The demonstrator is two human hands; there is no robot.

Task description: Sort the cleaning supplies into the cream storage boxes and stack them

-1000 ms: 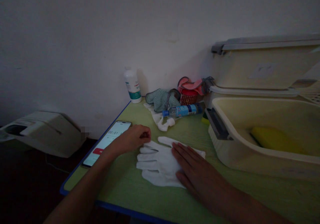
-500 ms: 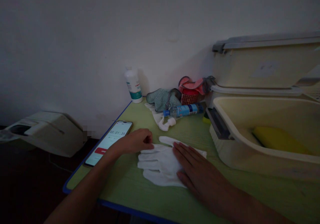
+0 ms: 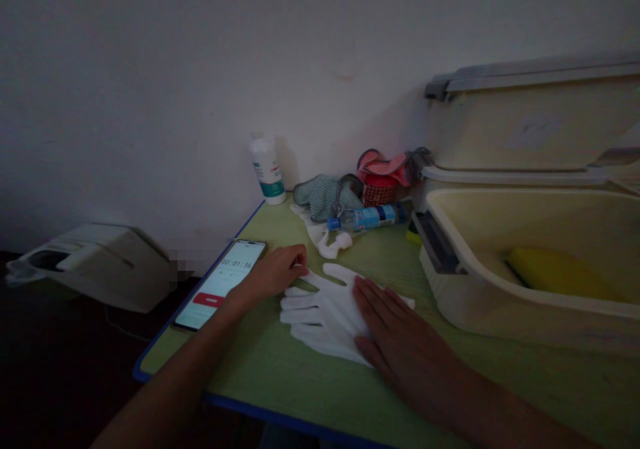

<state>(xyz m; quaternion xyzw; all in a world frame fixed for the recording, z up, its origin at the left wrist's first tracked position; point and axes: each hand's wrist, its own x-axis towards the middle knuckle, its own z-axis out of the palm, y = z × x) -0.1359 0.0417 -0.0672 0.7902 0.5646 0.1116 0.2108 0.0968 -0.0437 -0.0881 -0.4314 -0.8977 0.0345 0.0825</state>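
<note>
A white fabric glove point(image 3: 335, 319) lies flat on the green tabletop point(image 3: 280, 395), its fingers pointing left. My left hand point(image 3: 274, 277) is closed in a pinch on the tip of one glove finger, which angles away from its neighbours. Flat across the glove's palm and cuff side rests my right hand point(image 3: 400, 342), fingers stretched out and pressing on the cloth. Beside my left forearm lies a phone point(image 3: 227, 275) with a running timer on its screen.
At right stands a cream bin point(image 3: 445, 302) with a yellow sponge point(image 3: 555, 272) inside, before a lidded box point(image 3: 510, 129). Behind the glove are a white spray nozzle point(image 3: 335, 243), a blue-labelled bottle point(image 3: 373, 217), grey-green cloth point(image 3: 323, 195), pink cloth point(image 3: 385, 165) and a white bottle point(image 3: 269, 172).
My left hand has moved slightly away from me, drawing the pinched glove finger apart from the others. My right hand remains flat on the glove. The view has shifted slightly.
</note>
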